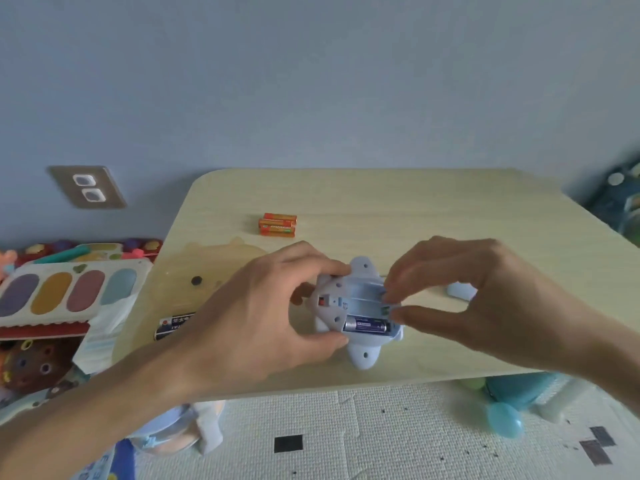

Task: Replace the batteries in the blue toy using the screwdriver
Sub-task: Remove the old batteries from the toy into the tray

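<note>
The pale blue toy (360,355) lies belly-up near the table's front edge with its battery compartment uncovered. One dark purple battery (367,325) sits in the nearest slot; the two slots behind it look empty. My left hand (256,317) grips the toy's left side, thumb in front and fingers behind. My right hand (460,296) has thumb and forefinger pinched at the right end of the compartment; I cannot make out whether anything is between them. Three orange batteries (277,224) lie together at the back. No screwdriver is in sight.
A black battery (173,325) lies on a pale animal-shaped mat (194,268) to the left. A small light blue piece (460,292) shows behind my right hand. Toys crowd the floor at left, and a teal toy (512,403) sits under the wooden table (415,209).
</note>
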